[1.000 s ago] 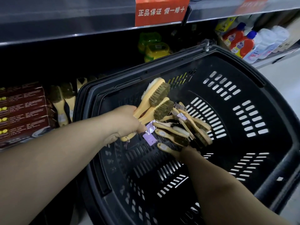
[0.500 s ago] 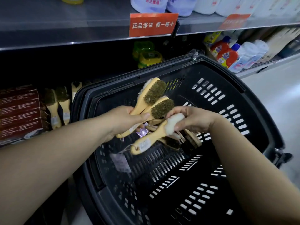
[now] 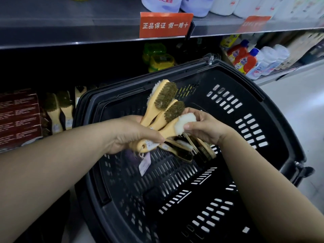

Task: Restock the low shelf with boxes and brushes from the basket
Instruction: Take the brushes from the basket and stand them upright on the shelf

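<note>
Above the black basket, the left hand grips a bunch of brushes by their handles. The right hand pinches the head of a white-bristled brush, and other brushes lie in the basket.

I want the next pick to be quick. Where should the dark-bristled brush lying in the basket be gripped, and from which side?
Probably by its pale wooden handle, coming down through the open top of the basket. The dark-bristled brush lies flat at the near edge of the pile, handle pointing toward the left hand, while other brushes crowd its bristle end.
</note>
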`<state>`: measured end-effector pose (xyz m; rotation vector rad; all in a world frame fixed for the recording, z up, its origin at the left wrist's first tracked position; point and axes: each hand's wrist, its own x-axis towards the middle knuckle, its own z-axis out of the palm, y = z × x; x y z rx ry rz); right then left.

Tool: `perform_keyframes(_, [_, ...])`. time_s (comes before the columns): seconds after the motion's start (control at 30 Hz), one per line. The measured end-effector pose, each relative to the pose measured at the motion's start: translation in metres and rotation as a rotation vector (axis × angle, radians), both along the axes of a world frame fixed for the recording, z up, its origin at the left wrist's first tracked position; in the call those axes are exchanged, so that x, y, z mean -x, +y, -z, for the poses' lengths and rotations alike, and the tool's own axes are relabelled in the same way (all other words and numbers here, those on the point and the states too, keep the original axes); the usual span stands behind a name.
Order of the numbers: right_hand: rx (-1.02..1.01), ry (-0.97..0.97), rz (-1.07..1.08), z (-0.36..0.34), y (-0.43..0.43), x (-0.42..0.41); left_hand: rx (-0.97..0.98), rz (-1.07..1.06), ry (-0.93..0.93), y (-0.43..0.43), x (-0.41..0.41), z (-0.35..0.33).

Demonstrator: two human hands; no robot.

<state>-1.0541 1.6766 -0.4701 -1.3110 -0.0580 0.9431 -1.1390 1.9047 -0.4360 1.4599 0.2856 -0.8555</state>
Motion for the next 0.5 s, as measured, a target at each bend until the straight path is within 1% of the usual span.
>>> perform_keyframes(0.03, [0.006, 0.043, 0.046, 0.01, 0.001, -0.002, -0.066, -0.019, -0.033, -0.001, 0.0, 0.002])
perform_keyframes(0.07, [0.081, 0.079, 0.134, 0.022, 0.001, -0.005, -0.132, -0.034, -0.063, -0.001, 0.0, 0.004])
perform_keyframes(0.1, [0.219, 0.086, 0.224, 0.035, 0.0, -0.007, -0.178, -0.045, -0.088, -0.002, 0.0, 0.005])
perform_keyframes(0.13, [0.439, 0.044, 0.254, 0.049, -0.003, -0.007, -0.199, -0.056, -0.105, -0.002, 0.0, 0.006])
perform_keyframes(0.17, [0.744, -0.083, 0.144, 0.063, -0.007, -0.007, -0.202, -0.067, -0.117, -0.003, -0.001, 0.007])
perform_keyframes(0.2, [1.039, -0.225, -0.068, 0.078, -0.011, -0.003, -0.198, -0.078, -0.128, -0.003, -0.001, 0.007])
perform_keyframes(0.23, [1.247, -0.329, -0.29, 0.094, -0.016, 0.002, -0.194, -0.093, -0.136, -0.004, -0.002, 0.008])
perform_keyframes(0.27, [1.349, -0.367, -0.438, 0.11, -0.018, 0.008, -0.189, -0.11, -0.139, -0.003, -0.003, 0.008])
perform_keyframes(0.3, [1.395, -0.364, -0.532, 0.124, -0.018, 0.015, -0.181, -0.126, -0.135, -0.003, -0.003, 0.009])
perform_keyframes(0.33, [1.447, -0.387, -0.566, 0.137, -0.017, 0.02, -0.171, -0.137, -0.127, -0.003, -0.004, 0.009])
perform_keyframes(0.4, [1.584, -0.516, -0.557, 0.154, -0.013, 0.024, -0.16, -0.139, -0.116, -0.003, -0.004, 0.009])
perform_keyframes(0.43, [1.638, -0.569, -0.589, 0.155, -0.011, 0.023, -0.16, -0.13, -0.117, -0.003, -0.004, 0.008])
perform_keyframes(0.5, [1.683, -0.621, -0.619, 0.157, -0.012, 0.021, -0.151, -0.115, -0.124, -0.005, -0.005, 0.006])
